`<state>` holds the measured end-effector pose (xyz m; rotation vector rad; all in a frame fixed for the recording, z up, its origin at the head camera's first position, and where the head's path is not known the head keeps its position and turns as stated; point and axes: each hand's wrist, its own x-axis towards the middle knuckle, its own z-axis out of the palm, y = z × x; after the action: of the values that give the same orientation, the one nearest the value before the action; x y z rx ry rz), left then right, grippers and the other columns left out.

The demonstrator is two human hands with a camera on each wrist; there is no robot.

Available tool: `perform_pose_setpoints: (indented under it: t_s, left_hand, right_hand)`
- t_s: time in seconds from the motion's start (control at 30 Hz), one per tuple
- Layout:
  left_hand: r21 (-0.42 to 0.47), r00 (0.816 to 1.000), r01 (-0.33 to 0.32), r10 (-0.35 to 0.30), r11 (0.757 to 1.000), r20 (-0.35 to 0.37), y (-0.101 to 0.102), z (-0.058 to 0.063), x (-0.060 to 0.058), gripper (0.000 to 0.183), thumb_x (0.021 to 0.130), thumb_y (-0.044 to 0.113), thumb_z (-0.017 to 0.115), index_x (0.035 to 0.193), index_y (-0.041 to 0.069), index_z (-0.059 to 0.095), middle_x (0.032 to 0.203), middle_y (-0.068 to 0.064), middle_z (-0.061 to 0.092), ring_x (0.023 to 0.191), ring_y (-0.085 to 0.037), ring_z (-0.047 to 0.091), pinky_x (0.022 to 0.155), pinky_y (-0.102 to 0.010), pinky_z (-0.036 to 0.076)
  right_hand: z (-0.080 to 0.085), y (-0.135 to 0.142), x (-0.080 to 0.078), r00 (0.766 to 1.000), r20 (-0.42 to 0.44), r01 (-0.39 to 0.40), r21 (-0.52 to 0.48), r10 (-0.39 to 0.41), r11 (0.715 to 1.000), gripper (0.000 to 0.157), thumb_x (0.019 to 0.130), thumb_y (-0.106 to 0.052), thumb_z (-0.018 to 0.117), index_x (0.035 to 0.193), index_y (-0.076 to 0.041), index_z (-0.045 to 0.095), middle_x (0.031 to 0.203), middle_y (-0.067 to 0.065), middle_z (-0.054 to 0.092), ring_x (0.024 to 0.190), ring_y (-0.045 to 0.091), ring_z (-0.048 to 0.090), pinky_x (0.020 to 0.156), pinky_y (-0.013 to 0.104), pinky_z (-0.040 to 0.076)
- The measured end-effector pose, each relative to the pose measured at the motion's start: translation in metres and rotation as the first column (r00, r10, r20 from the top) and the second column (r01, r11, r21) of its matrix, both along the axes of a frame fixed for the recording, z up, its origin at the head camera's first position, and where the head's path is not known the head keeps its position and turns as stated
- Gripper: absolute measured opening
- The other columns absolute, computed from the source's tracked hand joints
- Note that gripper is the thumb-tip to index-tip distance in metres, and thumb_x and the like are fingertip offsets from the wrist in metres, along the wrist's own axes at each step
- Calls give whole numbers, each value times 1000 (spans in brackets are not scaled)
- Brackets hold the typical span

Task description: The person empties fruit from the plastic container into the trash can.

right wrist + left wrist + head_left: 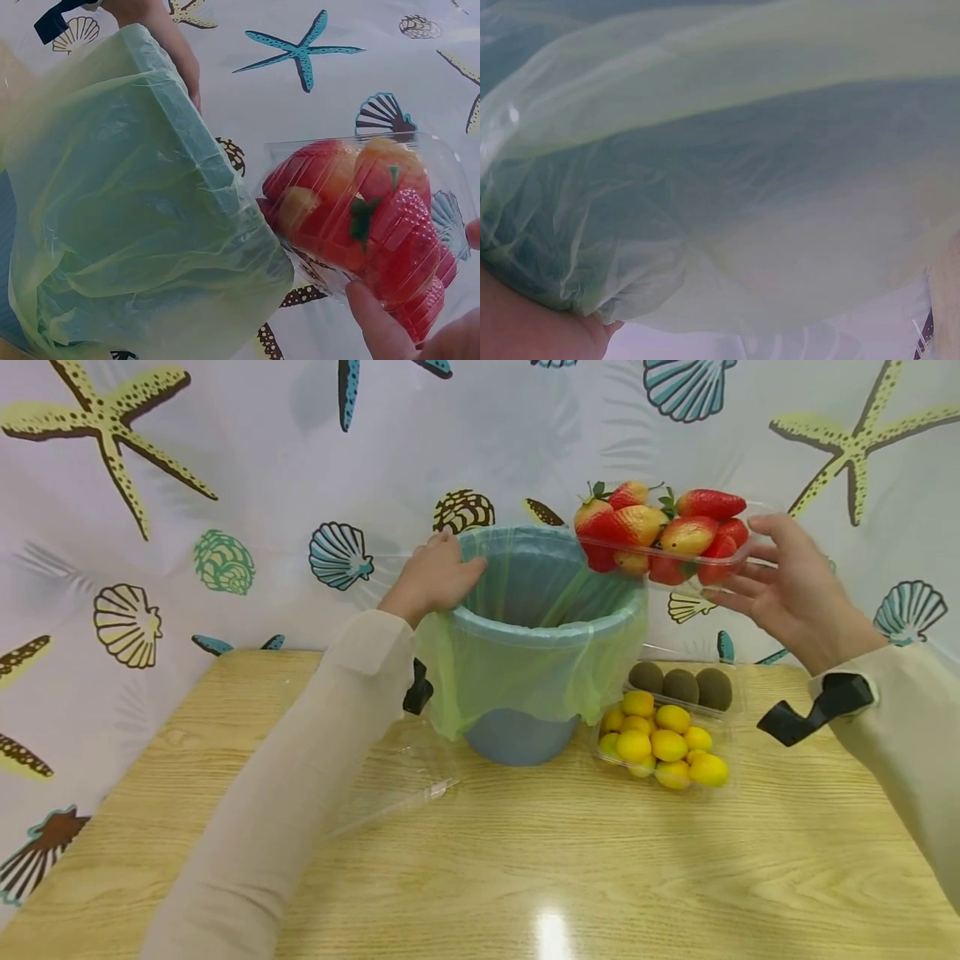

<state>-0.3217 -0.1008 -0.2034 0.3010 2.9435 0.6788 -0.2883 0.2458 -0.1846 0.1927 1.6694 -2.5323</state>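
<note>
A blue-grey bin point(517, 739) stands on the table, lined with a thin yellow-green bag point(525, 672) folded over its rim. My left hand point(437, 575) grips the rim at the left side, over the bag; in the left wrist view only part of this hand point(540, 330) shows. Beyond the rim's right side, my right hand point(787, 581) holds a clear plastic box point(738, 562) by its right end. Red and yellowish strawberries point(630, 525) fill it. In the right wrist view the strawberries point(352, 217) show through the box's ribbed bottom, next to the bag point(135, 195).
Right of the bin, yellow lemon-like fruits point(667, 745) lie in a clear box. Behind them, brown kiwis point(680, 687) sit in another. A clear, seemingly empty plastic box point(397, 785) lies left of the bin, partly behind my left sleeve. A patterned cloth point(262, 460) hangs behind the wooden table point(480, 877).
</note>
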Motion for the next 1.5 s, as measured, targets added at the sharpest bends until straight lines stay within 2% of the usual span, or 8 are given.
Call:
perform_pose_setpoints:
  t_s: [0.17,0.4,0.67,0.83,1.0,1.1,1.27,1.5]
  left_hand:
    - [-2,1000,6,-6,1000,3,-1,0,0,67,103,38,23,151,-4,4,160,-15,-6,148,-34,-1,120,-45,7]
    - [9,1000,-5,5,1000,-3,-2,0,-2,66,103,37,25,151,-5,6,160,-15,-5,148,-34,-1,120,-45,8]
    - [-12,1000,6,-6,1000,-3,-1,-1,-4,65,103,37,24,151,-6,10,160,-16,-3,148,-34,0,120,-45,6]
    - [-13,1000,10,-10,1000,-11,0,0,-3,64,103,37,24,150,-6,14,160,-16,-2,148,-32,-1,121,-44,6]
    - [-15,1000,3,-3,1000,-17,0,0,-3,61,103,36,25,147,-7,25,160,-17,0,148,-32,0,121,-43,6]
    - [-14,1000,7,-7,1000,-19,0,0,-4,58,103,35,25,141,-7,35,160,-17,1,148,-32,1,121,-43,6]
    - [-13,1000,13,-13,1000,-19,-1,-1,-3,61,103,35,23,147,-7,26,160,-18,0,148,-35,2,120,-45,7]
    - [-17,1000,9,-9,1000,-14,-1,0,-3,63,103,36,23,150,-6,16,160,-17,-2,148,-35,1,120,-46,8]
  right_hand:
    - [3,-16,-1,999,-31,-27,82,30,996,30,90,-30,64,114,-20,50,121,2,45,117,25,46,71,34,58]
    - [7,-33,-1,995,-85,-34,204,52,978,34,89,-32,65,118,-18,52,116,4,45,100,21,54,67,29,58]
    - [14,-51,-2,991,-128,5,354,43,935,33,88,-32,68,112,-12,58,109,1,51,95,20,53,58,29,58]
    - [18,-58,-3,979,-191,32,468,65,883,45,88,-31,66,125,-8,54,107,1,54,90,19,54,55,27,57]
    - [20,-64,-2,977,-196,48,597,88,801,65,90,-33,63,145,-10,38,127,6,50,98,18,50,58,24,57]
    - [20,-66,0,971,-213,58,646,107,761,69,91,-34,62,149,-12,32,134,8,47,99,16,50,59,22,57]
    - [18,-70,5,953,-263,78,687,147,722,68,90,-30,63,149,-13,31,130,8,43,99,16,54,62,21,57]
    - [18,-73,11,929,-304,122,791,213,600,71,89,-32,64,150,-20,30,141,13,38,110,20,52,68,18,55]
